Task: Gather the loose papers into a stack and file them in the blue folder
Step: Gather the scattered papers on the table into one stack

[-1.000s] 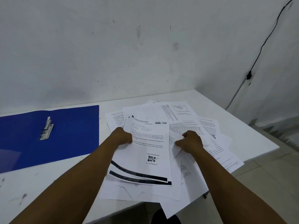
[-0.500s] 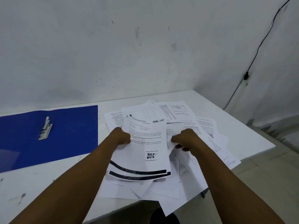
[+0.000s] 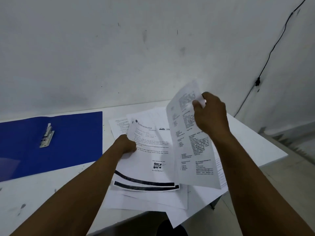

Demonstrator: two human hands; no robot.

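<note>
Right hand (image 3: 210, 114) pinches lifted sheet (image 3: 192, 143) above papers (image 3: 150, 167). Left hand (image 3: 127, 144) grips papers' left edge. Papers lie right of open folder (image 3: 73, 142), on table (image 3: 255, 142).

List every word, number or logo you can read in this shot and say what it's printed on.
None can be read.
Letter under the left hand: header, logos, body text and stamp, all blurred.
Raised sheet in the right hand: columns of print, too small.
Folder: no text visible.
</note>
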